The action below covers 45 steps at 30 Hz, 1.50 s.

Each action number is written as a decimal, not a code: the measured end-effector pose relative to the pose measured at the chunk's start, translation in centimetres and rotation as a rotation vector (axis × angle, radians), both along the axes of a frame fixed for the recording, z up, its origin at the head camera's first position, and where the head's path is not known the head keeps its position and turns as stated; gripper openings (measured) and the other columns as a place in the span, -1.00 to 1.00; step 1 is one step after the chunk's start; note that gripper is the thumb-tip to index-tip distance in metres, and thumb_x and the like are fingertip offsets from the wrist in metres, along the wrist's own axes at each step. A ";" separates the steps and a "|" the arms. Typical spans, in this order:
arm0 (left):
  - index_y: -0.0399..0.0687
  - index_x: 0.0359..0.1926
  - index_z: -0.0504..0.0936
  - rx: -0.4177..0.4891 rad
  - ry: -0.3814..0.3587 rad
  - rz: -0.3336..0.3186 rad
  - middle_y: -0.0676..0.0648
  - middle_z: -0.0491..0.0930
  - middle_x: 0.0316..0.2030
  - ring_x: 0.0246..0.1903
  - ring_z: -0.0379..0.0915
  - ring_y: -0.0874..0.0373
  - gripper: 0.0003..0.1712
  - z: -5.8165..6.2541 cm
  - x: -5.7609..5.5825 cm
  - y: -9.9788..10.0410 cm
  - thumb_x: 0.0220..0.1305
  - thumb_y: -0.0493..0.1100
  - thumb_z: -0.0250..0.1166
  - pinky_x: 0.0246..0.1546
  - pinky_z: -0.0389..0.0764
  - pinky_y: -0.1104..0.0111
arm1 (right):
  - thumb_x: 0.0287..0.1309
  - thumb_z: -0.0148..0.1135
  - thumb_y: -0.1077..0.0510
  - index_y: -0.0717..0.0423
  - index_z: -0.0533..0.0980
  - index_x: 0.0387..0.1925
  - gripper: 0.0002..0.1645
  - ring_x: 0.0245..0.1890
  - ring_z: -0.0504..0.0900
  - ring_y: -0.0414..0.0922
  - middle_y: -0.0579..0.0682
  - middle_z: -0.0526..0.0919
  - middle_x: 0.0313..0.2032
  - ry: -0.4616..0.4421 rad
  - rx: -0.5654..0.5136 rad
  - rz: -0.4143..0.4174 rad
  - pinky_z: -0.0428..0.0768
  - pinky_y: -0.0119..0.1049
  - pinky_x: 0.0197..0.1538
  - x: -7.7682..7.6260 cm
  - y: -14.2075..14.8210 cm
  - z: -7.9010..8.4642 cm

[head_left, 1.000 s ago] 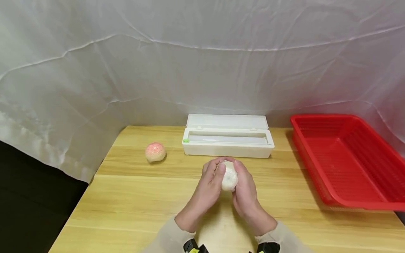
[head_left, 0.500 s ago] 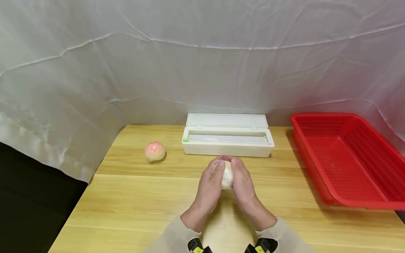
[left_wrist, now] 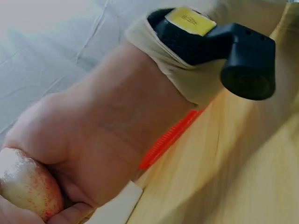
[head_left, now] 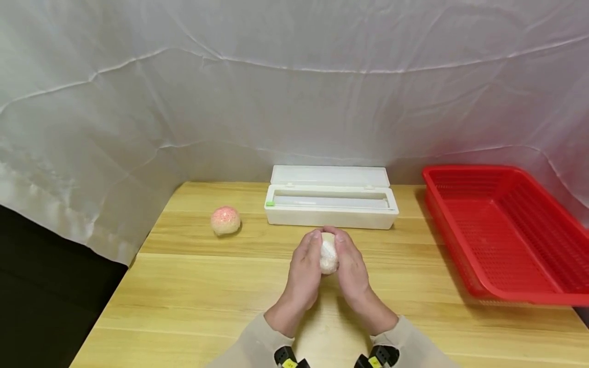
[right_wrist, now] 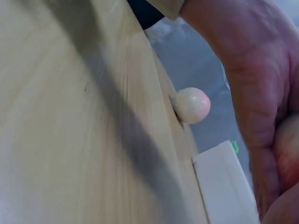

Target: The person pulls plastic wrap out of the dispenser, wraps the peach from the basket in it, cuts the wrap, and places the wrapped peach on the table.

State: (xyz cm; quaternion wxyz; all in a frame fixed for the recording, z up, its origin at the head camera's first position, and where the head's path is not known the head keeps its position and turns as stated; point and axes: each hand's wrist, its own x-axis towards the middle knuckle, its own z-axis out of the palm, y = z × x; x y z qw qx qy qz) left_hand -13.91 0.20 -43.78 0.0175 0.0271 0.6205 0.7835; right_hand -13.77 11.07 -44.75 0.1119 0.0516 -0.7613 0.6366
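Observation:
A round peach [head_left: 329,254], cream with red speckles and a shiny clear wrap over it, is held between both palms above the middle of the table. My left hand [head_left: 302,272] cups its left side, thumb lying along the top. On the other side my right hand [head_left: 354,268] curls round it, and the fingertips of both hands meet at the far end. The left wrist view shows the peach's [left_wrist: 30,184] glossy film and red flecks. Most of its underside is hidden by the hands. A second pink and cream peach [head_left: 225,221] rests on the table at the left.
Behind the hands stands a long white cling film box [head_left: 332,217], its lid raised and a roll inside. A red plastic basket [head_left: 483,286] occupies the right side. The wooden table [head_left: 193,301] ends at the left against dark space; grey cloth [head_left: 294,112] hangs behind.
The peach has turned a little between the palms and shifted slightly left. Both hands have drawn closer round it, and the left wrist has moved a little inward.

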 end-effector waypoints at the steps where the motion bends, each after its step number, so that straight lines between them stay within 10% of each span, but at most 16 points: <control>1: -0.25 0.26 0.55 -0.003 0.002 -0.009 -0.15 0.57 -0.02 -0.10 0.50 0.16 -0.46 0.1 0.0 -0.1 0.72 0.09 -0.07 -0.15 0.59 0.43 | 0.70 -0.25 -0.01 0.16 0.48 0.37 -0.45 0.16 0.51 -0.29 0.16 0.61 0.27 0.010 -0.007 0.011 0.46 -0.50 0.18 0.1 0.1 -0.1; 8: -0.24 0.26 0.56 0.024 -0.020 -0.056 -0.11 0.58 -0.08 -0.17 0.50 0.18 -0.46 0.1 0.2 -0.1 0.73 0.08 -0.11 -0.24 0.58 0.45 | 0.64 -0.14 0.14 0.21 0.55 0.24 -0.57 0.00 0.60 -0.22 0.19 0.69 0.10 0.105 0.014 -0.022 0.58 -0.44 0.02 0.1 0.1 -0.7; 18: 0.17 0.46 0.50 -0.267 0.078 0.012 0.06 0.47 0.46 0.52 0.26 0.08 -0.46 -0.5 0.4 0.1 0.72 0.15 -0.17 0.57 0.22 0.01 | 0.51 0.14 -0.11 0.03 0.63 0.16 -0.58 -0.09 0.65 -0.07 0.12 0.74 0.01 -0.127 0.085 -0.139 0.63 -0.25 -0.06 0.3 -0.6 0.3; 33: 0.04 0.19 0.71 -0.133 0.065 -0.025 -0.09 0.70 0.09 0.00 0.58 0.18 -0.46 -0.6 0.0 -0.3 0.73 0.13 -0.15 -0.07 0.65 0.40 | 0.66 -0.25 0.01 0.18 0.65 0.04 -0.46 -0.18 0.61 -0.10 0.13 0.72 -0.17 -0.068 0.110 -0.148 0.61 -0.35 -0.17 0.0 -0.5 0.5; 41: 0.16 0.45 0.49 -0.453 0.147 -0.141 -0.09 0.58 0.25 0.15 0.53 0.06 -0.41 0.4 -1.2 -1.5 0.70 0.24 -0.18 0.16 0.62 0.05 | 0.67 -0.27 -0.18 0.20 0.33 0.48 -0.31 0.50 0.32 0.16 0.24 0.42 0.45 -0.275 0.156 0.054 0.29 0.22 0.52 -1.4 1.1 3.3; 45: 0.07 0.44 0.45 -0.189 0.046 -0.128 -0.23 0.54 0.20 -0.01 0.62 0.04 -0.43 0.8 -1.5 -1.4 0.71 0.22 -0.15 -0.04 0.77 0.06 | 0.69 -0.28 -0.17 0.18 0.19 0.57 -0.29 0.51 0.30 0.20 0.26 0.33 0.52 -0.255 0.046 0.094 0.26 0.26 0.53 -1.6 1.7 4.1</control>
